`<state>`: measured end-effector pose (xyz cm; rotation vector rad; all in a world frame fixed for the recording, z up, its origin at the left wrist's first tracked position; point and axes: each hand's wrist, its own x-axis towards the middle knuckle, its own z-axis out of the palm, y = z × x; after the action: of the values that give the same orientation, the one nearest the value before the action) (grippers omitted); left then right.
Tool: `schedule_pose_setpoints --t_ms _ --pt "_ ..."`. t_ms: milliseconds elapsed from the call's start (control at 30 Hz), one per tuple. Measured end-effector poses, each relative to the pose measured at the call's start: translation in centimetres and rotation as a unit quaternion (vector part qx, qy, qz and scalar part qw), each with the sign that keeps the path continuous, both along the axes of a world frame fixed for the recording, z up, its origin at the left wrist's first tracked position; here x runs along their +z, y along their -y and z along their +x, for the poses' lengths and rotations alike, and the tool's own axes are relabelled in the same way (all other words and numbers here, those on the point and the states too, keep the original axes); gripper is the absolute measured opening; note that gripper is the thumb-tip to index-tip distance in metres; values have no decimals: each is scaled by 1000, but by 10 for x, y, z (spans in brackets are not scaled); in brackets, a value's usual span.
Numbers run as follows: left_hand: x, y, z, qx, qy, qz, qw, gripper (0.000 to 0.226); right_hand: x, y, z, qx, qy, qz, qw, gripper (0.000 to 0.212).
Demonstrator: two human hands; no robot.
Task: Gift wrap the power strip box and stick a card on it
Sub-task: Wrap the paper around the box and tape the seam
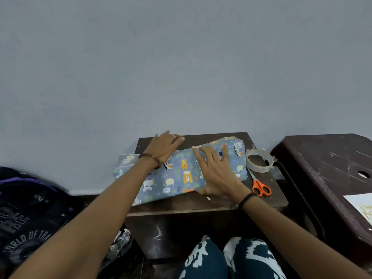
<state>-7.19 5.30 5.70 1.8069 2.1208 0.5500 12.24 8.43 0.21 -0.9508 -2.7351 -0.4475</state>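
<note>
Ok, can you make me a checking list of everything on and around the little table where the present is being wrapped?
Surface: small dark brown wooden table, scuffed, against a grey wall.
Job's things: long box wrapped in blue animal-print paper lies flat on the table; paper ends not yet folded shut. A white card with gold print lies on the dark plastic stool to the right.
Clutter: clear tape roll and orange-handled scissors beside the box's right end.
Grippers: left hand and right hand press flat on the paper.
Cables: nothing seen.
Surroundings: black and purple printed bag at left; patterned trouser knees below.
</note>
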Motion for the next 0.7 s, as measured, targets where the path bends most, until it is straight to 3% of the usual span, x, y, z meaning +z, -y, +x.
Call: schedule_pose_setpoints --t_ms 100,167,300,367,500,700 --pt "18 -2 12 18 139 -184 973 74 -14 11 3 -10 -33 80 996 123" --pt "34 8 22 6 150 -247 958 68 -20 19 4 -27 -62 106 992 121" --pt "50 25 35 -35 126 -197 972 24 -31 31 -2 -85 -108 90 986 120" --pt "37 22 29 -44 143 -166 975 15 -35 38 -6 -103 -147 59 982 113" --pt "24 16 29 -50 108 -122 985 24 -45 57 -6 -100 -254 -43 961 111" --pt "23 15 44 -36 29 -40 998 33 -30 60 -7 -79 -387 -137 909 71"
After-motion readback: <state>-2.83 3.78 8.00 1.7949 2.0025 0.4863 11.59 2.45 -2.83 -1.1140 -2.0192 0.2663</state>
